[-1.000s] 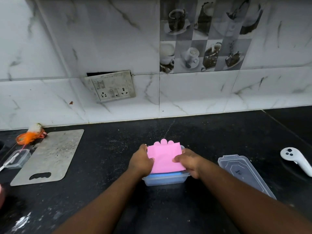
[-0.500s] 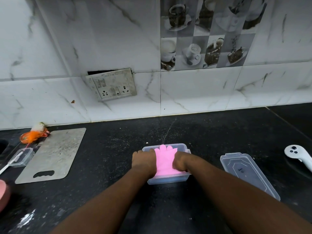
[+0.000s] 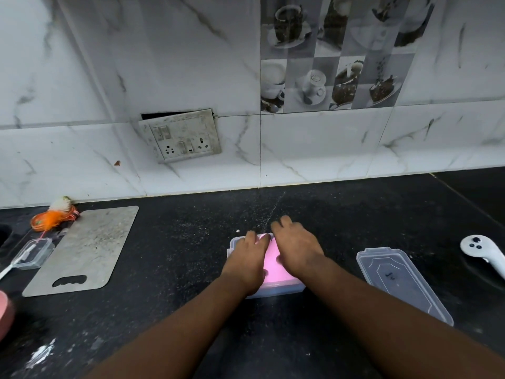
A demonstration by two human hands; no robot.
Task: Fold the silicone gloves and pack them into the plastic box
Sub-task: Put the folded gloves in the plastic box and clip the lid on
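I see the left hand (image 3: 247, 265) and right hand (image 3: 296, 250) lying flat with fingers extended, pressing on the pink glove (image 3: 273, 266), which sits inside the box (image 3: 278, 292). The hands cover most of the glove, and only a strip between them shows. The box walls are largely hidden. The lid (image 3: 401, 280) lies right of the right hand. Beyond it, a white controller (image 3: 481, 250) is cut off by the frame edge.
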